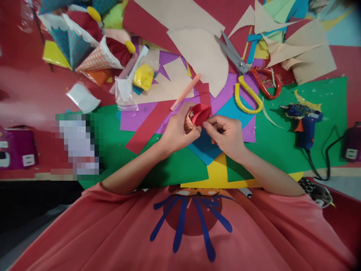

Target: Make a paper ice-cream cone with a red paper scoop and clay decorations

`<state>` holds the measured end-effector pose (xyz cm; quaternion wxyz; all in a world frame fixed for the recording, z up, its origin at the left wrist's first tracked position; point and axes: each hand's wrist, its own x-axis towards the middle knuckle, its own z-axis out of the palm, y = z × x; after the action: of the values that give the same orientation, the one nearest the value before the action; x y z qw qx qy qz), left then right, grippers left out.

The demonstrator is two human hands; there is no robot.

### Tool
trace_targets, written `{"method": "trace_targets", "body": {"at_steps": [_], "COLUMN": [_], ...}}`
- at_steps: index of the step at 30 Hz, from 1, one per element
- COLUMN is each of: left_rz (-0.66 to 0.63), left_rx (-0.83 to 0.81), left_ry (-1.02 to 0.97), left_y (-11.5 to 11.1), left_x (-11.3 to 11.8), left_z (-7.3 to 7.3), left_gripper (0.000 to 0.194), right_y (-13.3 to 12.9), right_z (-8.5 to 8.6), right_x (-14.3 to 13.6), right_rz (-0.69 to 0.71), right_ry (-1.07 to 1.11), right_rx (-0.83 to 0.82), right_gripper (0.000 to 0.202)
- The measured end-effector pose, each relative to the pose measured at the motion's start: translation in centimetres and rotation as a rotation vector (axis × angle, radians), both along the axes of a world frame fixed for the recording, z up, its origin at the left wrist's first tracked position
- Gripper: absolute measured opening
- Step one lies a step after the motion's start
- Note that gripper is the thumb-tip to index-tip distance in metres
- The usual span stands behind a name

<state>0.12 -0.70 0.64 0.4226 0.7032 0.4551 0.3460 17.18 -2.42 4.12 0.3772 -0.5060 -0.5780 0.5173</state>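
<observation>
My left hand (180, 130) is wrapped round a small paper cone (189, 122) with a pink checked outside, held above the middle of the table. A folded red paper piece (202, 113) sits in the cone's mouth. The fingertips of my right hand (225, 133) pinch the right edge of that red piece. Below the hands lie a blue sheet (207, 150) and a red strip (146, 128). Just beyond my left hand lies an orange marker-like stick (186, 92). The lower part of the cone is hidden by my left hand.
Scissors (242, 69) with red and yellow handles lie beyond my right hand. A blue glue gun (306, 126) with a cord is at the right. Finished-looking paper cones (97, 58), clay packets (143, 77) and beige paper scraps (304, 52) crowd the far side. A green sheet (121, 165) covers the near table.
</observation>
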Motion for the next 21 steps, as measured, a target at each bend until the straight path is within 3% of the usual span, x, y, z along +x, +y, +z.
{"method": "trace_targets", "body": {"at_steps": [10,21], "left_rz": [0.048,-0.114], "left_rx": [-0.060,-0.112], "left_ry": [-0.032,-0.260], "left_y": [-0.1,0.2], "left_x": [0.3,0.1], "left_z": [0.5,-0.9], "left_gripper": [0.041,0.054], "right_y": [-0.1,0.5], "right_z": [0.0,0.2], "right_x": [-0.3,0.4], "right_rz": [-0.047,-0.054], "right_ry": [0.072,0.153], "right_rx": [-0.044,-0.068], "right_gripper": [0.017,0.025]}}
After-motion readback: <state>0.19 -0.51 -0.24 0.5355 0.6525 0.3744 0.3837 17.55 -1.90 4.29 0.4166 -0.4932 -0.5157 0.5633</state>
